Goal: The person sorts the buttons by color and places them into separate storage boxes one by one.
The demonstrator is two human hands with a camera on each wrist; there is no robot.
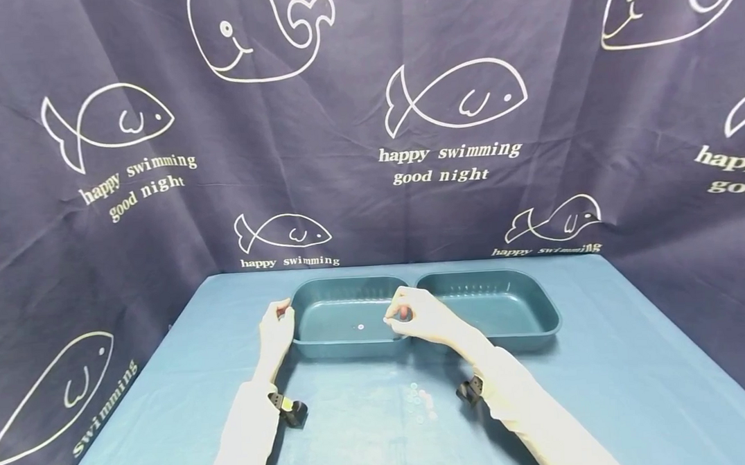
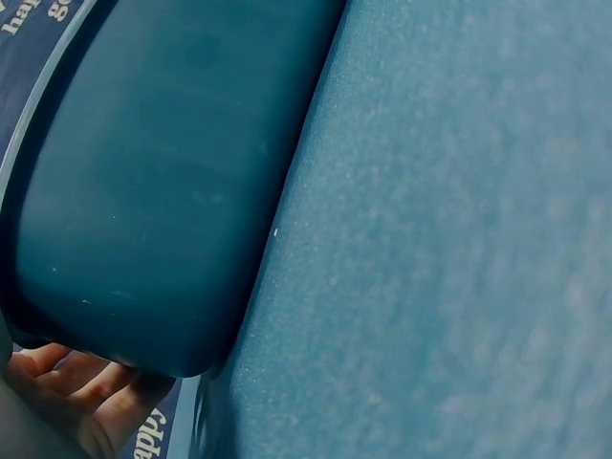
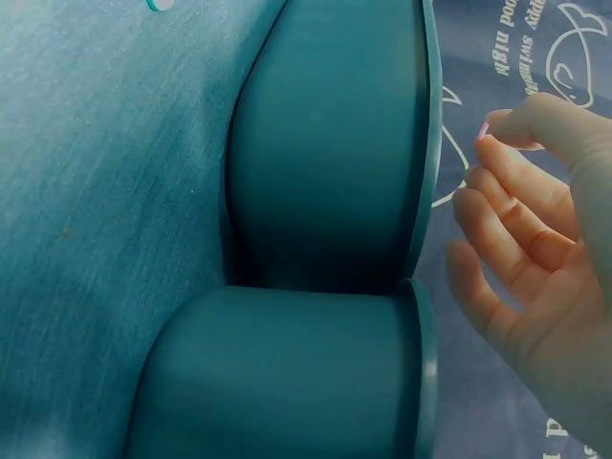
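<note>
Right wrist: grip (image 3: 562, 296) pinches pink piece (image 3: 483, 131).

Your left sleeve (image 1: 244, 429) is long and creamy white, and your right sleeve (image 1: 536, 412) matches it, lightly creased. On the left you wear a boxy black wrist camera (image 1: 296, 414) with a yellow-green patch (image 1: 287, 404); your right wrist camera (image 1: 468, 391) is black too, small and blocky.
</note>
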